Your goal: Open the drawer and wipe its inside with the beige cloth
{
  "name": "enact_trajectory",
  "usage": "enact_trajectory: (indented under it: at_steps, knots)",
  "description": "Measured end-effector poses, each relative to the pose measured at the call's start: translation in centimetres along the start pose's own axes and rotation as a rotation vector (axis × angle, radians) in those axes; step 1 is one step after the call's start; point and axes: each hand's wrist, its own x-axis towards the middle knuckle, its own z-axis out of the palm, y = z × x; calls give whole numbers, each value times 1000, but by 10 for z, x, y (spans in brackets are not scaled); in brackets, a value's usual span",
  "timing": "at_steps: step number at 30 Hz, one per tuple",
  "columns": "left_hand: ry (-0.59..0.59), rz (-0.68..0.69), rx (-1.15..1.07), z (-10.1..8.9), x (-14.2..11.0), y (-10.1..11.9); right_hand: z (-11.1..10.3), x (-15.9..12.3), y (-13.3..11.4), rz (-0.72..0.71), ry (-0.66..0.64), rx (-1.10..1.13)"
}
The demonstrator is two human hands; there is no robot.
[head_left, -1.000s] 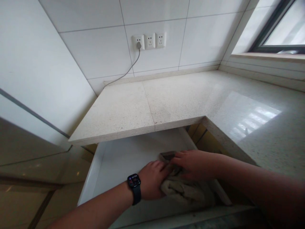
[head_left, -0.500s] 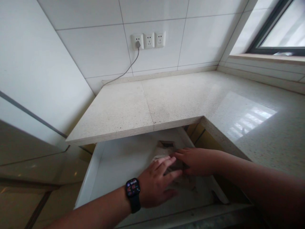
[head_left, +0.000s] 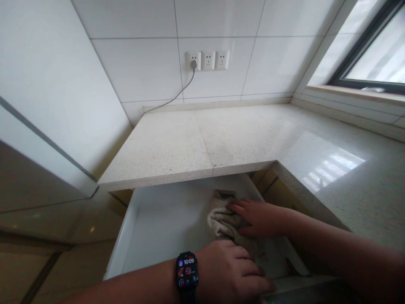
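Note:
A beige cloth (head_left: 221,217) lies bunched up in the right half of an open white drawer (head_left: 164,219) below the countertop. My right hand (head_left: 257,216) rests on the cloth with its fingers stretched out flat, pressing it down. My left hand (head_left: 236,274), with a dark smartwatch (head_left: 187,269) on the wrist, lies at the drawer's near front edge, fingers extended and together over the rim, just short of the cloth. It holds nothing that I can see.
A speckled stone countertop (head_left: 196,143) runs above the drawer and turns along the right under a window (head_left: 376,59). A grey cable (head_left: 177,95) hangs from the wall sockets (head_left: 207,60). A glossy cabinet front (head_left: 41,202) stands at the left.
My left hand has pulled back from the cloth to the drawer's front edge. The cloth has gathered into a bunch under my right hand, which stays on it.

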Motion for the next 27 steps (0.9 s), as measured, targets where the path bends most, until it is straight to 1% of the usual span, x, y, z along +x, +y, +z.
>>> enact_trajectory:
  at_steps: [2,4,6,8,10,13,16,19,21,23,25,27]
  knots:
    - [19,61,-24,1,-1,3,2,3,-7,21,-19,-10]
    - [9,97,-36,-1,-4,6,2,5,-13,25,-34,17]
    - [-72,80,-67,-2,-6,9,0,7,-18,15,-48,68]
    - [-190,25,-119,-3,-6,10,-1,9,-22,0,-51,95]
    - [-296,-9,-168,-2,-4,10,1,12,-27,3,-51,66]
    - [-380,-6,-262,-3,2,7,12,18,-40,-8,-43,-38]
    - [-397,21,-357,-4,5,5,27,29,-55,-68,-24,-140]
    - [-394,10,-365,-3,5,3,34,45,-62,-128,-17,-204]
    - [-384,9,-382,-1,4,2,30,58,-57,-160,-24,-230]
    - [-350,33,-401,1,4,1,22,72,-44,-163,-23,-242]
    - [-310,59,-404,2,4,0,11,84,-27,-105,15,-240]
    - [-283,74,-407,2,4,-2,1,93,-7,21,65,-221]
